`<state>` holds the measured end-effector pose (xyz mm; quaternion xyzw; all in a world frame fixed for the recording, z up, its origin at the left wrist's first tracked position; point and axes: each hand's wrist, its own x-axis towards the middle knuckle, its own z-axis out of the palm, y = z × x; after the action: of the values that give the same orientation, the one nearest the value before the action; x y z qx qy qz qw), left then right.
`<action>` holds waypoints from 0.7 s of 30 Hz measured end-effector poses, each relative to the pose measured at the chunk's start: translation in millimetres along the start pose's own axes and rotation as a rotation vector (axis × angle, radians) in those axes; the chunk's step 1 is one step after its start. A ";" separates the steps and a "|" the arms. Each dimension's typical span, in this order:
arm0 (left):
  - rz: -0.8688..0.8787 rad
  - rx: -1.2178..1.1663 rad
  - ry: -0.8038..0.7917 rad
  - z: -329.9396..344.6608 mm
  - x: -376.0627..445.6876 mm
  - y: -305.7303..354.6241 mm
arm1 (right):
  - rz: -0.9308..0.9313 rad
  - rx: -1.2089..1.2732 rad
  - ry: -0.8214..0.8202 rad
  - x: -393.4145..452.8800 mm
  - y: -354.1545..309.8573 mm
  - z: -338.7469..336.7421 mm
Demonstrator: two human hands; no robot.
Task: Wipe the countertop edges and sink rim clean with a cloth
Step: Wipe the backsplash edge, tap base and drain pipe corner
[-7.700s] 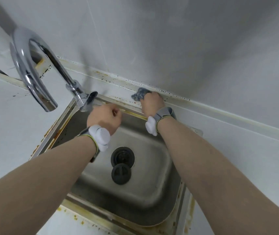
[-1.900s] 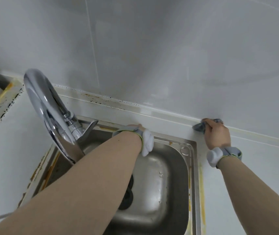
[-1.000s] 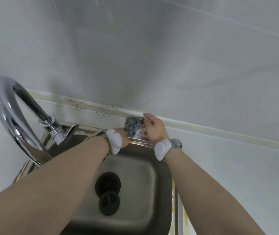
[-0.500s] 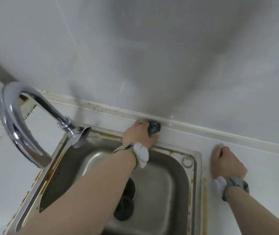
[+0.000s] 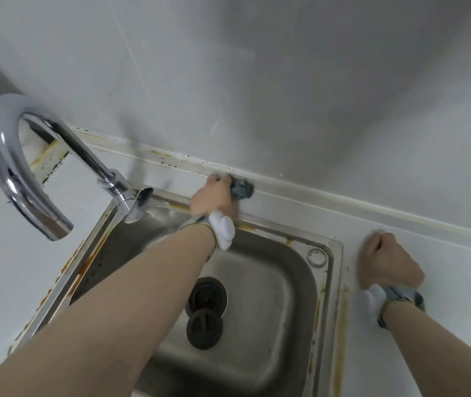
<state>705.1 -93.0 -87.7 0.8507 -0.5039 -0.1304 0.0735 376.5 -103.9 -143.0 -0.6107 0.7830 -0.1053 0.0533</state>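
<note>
Grey cloth (image 5: 241, 189): my left hand (image 5: 214, 197) is gripping it at the back seam; right hand (image 5: 386, 263) is resting fisted, empty. Specks risk smearing.

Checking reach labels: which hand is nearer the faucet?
Left. The left hand grips the cloth just right of the faucet; the right hand rests beyond the sink's far corner.

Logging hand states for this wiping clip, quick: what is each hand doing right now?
Left hand: grips the dark cloth, pressing it at the back countertop edge.
Right hand: curled in a fist on the countertop, holding nothing visible.
</note>
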 end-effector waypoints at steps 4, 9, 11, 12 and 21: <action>-0.183 -0.258 0.157 -7.2 6.8 -25.3 | 0.002 -0.043 0.002 -0.4 -0.9 -1.4; -0.345 -0.533 0.287 -2.7 13.2 -16.8 | 0.009 -0.075 -0.014 -1.5 1.7 -3.1; -0.319 -0.546 0.261 2.1 11.5 -4.9 | 0.007 -0.081 -0.019 -0.9 3.4 -0.7; -0.306 -0.558 0.239 4.7 8.6 1.7 | 0.007 -0.083 -0.021 -0.8 3.4 0.2; 0.033 -0.167 0.007 15.7 -2.7 15.0 | 0.028 -0.066 -0.033 -2.6 2.4 -2.5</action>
<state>686.7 -97.7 -98.4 0.8336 -0.5050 -0.1679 0.1480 374.3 -100.6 -141.2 -0.6029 0.7934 -0.0688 0.0473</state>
